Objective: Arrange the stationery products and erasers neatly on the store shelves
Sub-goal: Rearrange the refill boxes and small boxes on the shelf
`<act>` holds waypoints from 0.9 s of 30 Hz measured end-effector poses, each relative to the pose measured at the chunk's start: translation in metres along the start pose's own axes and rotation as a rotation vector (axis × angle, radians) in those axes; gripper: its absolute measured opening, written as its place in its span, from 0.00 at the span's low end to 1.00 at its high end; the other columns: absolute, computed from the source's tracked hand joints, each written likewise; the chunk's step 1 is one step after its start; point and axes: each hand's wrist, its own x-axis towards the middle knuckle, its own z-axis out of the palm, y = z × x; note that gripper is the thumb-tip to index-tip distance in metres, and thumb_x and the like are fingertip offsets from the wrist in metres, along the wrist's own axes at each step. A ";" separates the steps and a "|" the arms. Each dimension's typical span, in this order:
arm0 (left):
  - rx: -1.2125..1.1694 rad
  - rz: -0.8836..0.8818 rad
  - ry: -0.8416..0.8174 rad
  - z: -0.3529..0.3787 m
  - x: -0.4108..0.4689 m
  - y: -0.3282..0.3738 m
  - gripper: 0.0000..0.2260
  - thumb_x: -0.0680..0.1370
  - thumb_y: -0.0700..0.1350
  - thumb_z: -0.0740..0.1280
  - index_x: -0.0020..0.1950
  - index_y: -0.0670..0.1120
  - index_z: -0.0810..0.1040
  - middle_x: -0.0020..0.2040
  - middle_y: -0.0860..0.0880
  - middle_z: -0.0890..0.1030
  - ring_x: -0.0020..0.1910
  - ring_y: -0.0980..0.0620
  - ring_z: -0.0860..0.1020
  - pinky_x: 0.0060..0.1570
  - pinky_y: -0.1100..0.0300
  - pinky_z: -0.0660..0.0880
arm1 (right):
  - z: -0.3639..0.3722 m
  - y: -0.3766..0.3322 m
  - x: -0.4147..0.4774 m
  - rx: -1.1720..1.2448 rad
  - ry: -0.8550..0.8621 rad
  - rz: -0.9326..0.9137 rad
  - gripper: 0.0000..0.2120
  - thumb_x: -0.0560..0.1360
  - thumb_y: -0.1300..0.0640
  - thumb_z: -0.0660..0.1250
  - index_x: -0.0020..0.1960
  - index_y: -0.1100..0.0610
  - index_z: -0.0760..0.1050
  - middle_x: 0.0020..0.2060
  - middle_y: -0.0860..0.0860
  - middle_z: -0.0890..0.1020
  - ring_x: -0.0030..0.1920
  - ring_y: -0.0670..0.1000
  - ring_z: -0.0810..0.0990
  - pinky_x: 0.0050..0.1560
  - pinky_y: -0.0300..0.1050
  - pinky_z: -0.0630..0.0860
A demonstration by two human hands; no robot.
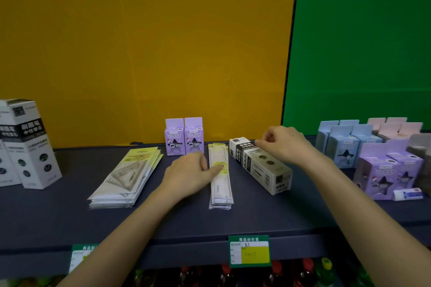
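Observation:
A stack of packaged rulers (220, 184) lies lengthwise on the dark shelf (177, 219). My left hand (189, 173) rests beside it, fingers straight and touching its left edge. Right of the rulers lies a long white-and-black refill box (263, 166) on its side, slanting toward me. My right hand (283, 143) hovers over the box's far end with fingers curled, pinching its top edge. Two purple eraser boxes (184, 136) stand upright at the back. A stack of set-square packs (129, 176) lies to the left.
Tall white refill boxes (28, 144) stand at far left. Blue, pink and purple eraser boxes (384, 158) crowd the right side, with a small white eraser (408, 194) in front. A green price tag (250, 251) hangs on the shelf's front edge; bottles show below.

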 end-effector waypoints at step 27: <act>0.392 0.188 0.028 -0.023 0.147 -0.037 0.23 0.67 0.55 0.73 0.55 0.45 0.73 0.54 0.46 0.77 0.59 0.46 0.71 0.68 0.50 0.50 | 0.031 0.008 0.029 -0.060 -0.241 0.173 0.20 0.70 0.40 0.65 0.51 0.56 0.72 0.47 0.53 0.75 0.46 0.54 0.75 0.33 0.40 0.67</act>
